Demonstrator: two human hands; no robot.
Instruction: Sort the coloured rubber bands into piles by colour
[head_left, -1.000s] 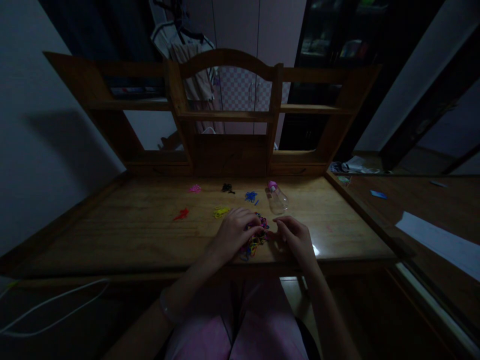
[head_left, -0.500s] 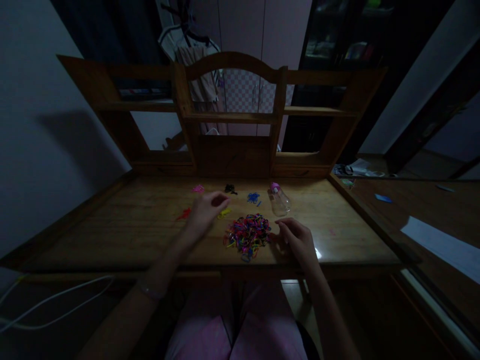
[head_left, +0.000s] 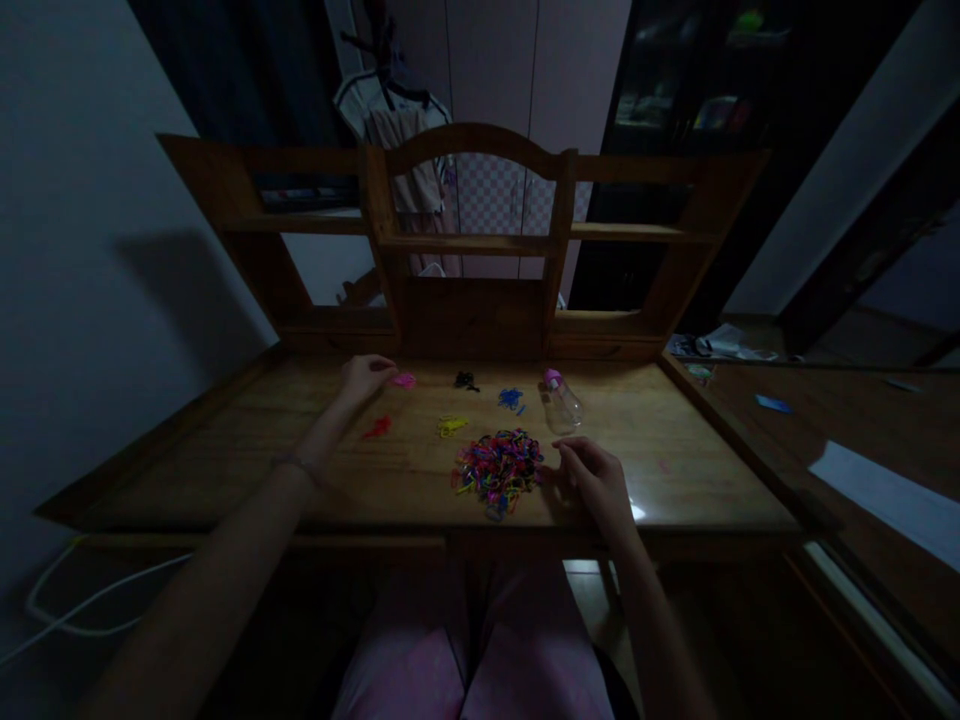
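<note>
My left hand (head_left: 364, 378) reaches to the far left of the desk, its fingertips pinched beside a small pile of pink rubber bands (head_left: 405, 381). Whatever the pinch holds is too small to make out. Just right of a large heap of mixed-colour rubber bands (head_left: 501, 468), my right hand (head_left: 596, 475) rests with thumb and forefinger pressed together; I cannot see what, if anything, lies between them. Sorted small piles lie behind the heap: red bands (head_left: 379, 427), yellow bands (head_left: 451, 427), black bands (head_left: 466, 381) and blue bands (head_left: 511, 398).
A clear bottle with a pink cap (head_left: 562, 402) lies behind my right hand. The wooden desk (head_left: 697, 470) has a raised shelf unit (head_left: 472, 242) along its back. Paper (head_left: 885, 490) lies on a brown surface to the right.
My left hand has moved left and away from me, from above the yellow bands to the pink pile. My right hand stays beside the heap. The view has shifted slightly.
</note>
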